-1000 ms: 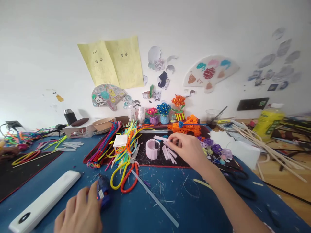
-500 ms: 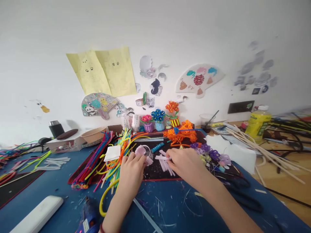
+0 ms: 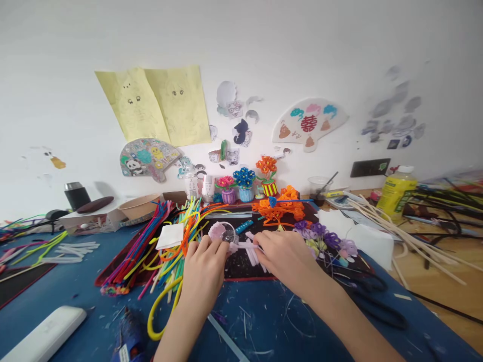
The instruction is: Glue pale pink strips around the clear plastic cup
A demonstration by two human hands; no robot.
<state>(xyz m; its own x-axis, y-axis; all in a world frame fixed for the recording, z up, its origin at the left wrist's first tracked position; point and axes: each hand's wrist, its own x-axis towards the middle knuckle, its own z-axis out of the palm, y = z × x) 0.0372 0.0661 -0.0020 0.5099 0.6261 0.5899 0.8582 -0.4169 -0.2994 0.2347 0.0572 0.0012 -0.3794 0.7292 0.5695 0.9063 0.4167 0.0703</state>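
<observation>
My left hand point(image 3: 206, 261) is closed round a small clear plastic cup point(image 3: 228, 234), tilted with its round rim showing. Pale lilac fuzzy strips point(image 3: 216, 231) cover part of the cup's side. My right hand point(image 3: 283, 251) pinches a short lilac pipe cleaner point(image 3: 244, 245), whose other end meets the left fingertips beside the cup. Under it, more cut lilac pipe cleaner pieces point(image 3: 252, 257) lie on the black mat point(image 3: 237, 271). My fingers hide the lower part of the cup.
Bundled coloured pipe cleaners point(image 3: 139, 251) lie left, by a white paper square point(image 3: 169, 236). A blue glue gun point(image 3: 130, 337) lies at the front. Behind stand small flower pots point(image 3: 246, 194) and an orange flower heap point(image 3: 281, 206); purple flowers point(image 3: 320, 235) lie right.
My right hand has moved slightly left, bringing its lilac pipe cleaner up against the cup and left fingertips. The view has shifted a little.
</observation>
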